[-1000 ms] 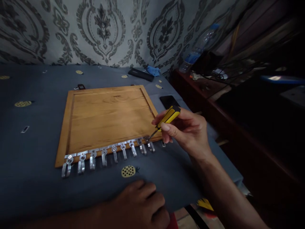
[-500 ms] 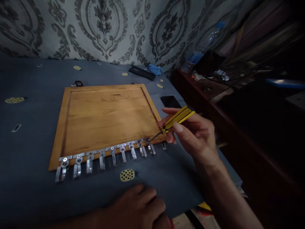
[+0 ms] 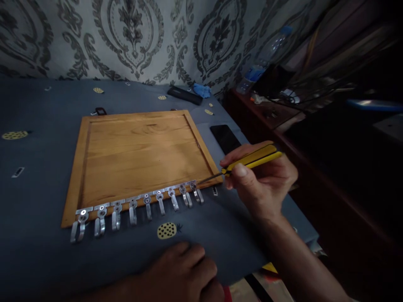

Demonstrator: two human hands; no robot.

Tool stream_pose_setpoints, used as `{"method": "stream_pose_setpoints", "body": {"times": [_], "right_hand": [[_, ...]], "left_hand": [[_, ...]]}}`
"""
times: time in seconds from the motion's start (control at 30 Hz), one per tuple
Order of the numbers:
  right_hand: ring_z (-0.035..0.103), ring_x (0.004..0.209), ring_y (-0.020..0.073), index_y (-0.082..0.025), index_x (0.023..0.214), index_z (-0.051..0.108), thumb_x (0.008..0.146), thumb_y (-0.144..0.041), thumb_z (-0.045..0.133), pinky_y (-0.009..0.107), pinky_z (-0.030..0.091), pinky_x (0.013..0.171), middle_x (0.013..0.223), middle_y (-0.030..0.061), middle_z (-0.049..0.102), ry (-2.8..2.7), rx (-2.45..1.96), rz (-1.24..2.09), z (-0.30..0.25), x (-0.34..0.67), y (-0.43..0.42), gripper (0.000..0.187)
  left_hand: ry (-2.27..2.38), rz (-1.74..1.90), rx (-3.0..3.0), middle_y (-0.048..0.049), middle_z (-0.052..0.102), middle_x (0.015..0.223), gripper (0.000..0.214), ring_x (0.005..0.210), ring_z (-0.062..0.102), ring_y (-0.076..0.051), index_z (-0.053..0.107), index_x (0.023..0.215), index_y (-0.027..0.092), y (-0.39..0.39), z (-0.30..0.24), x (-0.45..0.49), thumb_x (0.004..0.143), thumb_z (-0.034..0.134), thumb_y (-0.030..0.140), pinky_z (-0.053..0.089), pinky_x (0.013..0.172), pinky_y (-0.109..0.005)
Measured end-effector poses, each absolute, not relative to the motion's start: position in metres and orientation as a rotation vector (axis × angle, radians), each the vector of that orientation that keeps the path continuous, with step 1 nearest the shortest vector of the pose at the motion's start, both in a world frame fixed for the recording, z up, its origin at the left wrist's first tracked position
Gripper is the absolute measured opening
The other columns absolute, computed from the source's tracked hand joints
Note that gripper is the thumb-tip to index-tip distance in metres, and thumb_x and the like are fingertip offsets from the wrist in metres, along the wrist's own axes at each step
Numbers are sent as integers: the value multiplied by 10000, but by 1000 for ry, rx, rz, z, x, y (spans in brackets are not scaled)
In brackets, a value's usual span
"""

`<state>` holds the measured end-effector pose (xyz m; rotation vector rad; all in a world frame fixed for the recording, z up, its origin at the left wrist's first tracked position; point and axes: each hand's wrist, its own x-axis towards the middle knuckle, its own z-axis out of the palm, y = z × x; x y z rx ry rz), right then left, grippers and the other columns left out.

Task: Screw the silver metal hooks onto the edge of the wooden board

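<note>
In my right hand [image 3: 264, 184] is a screwdriver [image 3: 252, 161] with a yellow and black handle, pinched between thumb and fingers. Its thin shaft slants down to the left, its tip close to the rightmost hook of a metal hook rail [image 3: 146, 198]. This rail of several silver hooks runs along the near edge of a framed wooden board [image 3: 138, 151] lying flat on the table. My left hand [image 3: 185, 270] rests curled at the table's near edge, below the board; nothing shows in its fingers.
A blue pineapple-print cloth [image 3: 37, 184] covers the table. Right of the board lies a black phone [image 3: 225, 138]; behind it are a dark oblong case [image 3: 184, 95] and a crumpled blue item [image 3: 201, 90]. A plastic bottle [image 3: 252, 77] and cables stand on a brown side cabinet [image 3: 242, 102].
My right hand and the screwdriver have shifted right, the handle tipping lower and the tip drawing back slightly from the last hook. My left hand stays in place.
</note>
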<state>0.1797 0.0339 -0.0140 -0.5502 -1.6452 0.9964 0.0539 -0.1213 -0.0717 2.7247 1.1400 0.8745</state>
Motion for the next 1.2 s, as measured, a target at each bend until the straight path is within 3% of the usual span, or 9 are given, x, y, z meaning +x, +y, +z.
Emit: {"method": "stream_pose_setpoints", "body": {"times": [0.87, 0.93, 1.1, 1.2], "right_hand": [[541, 407, 72, -206, 727, 628, 773, -373, 773, 206, 432, 318, 737, -11, 623, -1690, -675, 1034, -13, 175, 33, 226], [545, 413, 75, -214, 761, 645, 768, -355, 779, 213, 455, 343, 749, -9, 639, -1702, -663, 1074, -11, 176, 34, 195], [611, 496, 117, -244, 1077, 678, 853, -374, 687, 246, 511, 424, 800, 12, 676, -1790, -624, 1246, -7, 184, 34, 259], [614, 491, 110, -226, 1009, 712, 851, -324, 694, 234, 511, 415, 812, 22, 686, -1828, -600, 1271, -5, 186, 34, 187]], "left_hand": [[1154, 866, 2771, 40, 481, 667, 213, 641, 468, -120, 435, 741, 182, -120, -67, 54, 858, 611, 200, 380, 588, -244], [1162, 893, 2758, 38, 478, 661, 213, 632, 467, -123, 434, 727, 182, -121, -66, 54, 851, 607, 183, 368, 572, -245], [1150, 838, 2777, 35, 480, 666, 204, 634, 469, -125, 438, 738, 186, -122, -67, 54, 858, 603, 195, 381, 569, -251], [1137, 786, 2799, 34, 489, 669, 223, 638, 480, -125, 434, 730, 185, -121, -69, 54, 850, 620, 215, 369, 544, -249]]}}
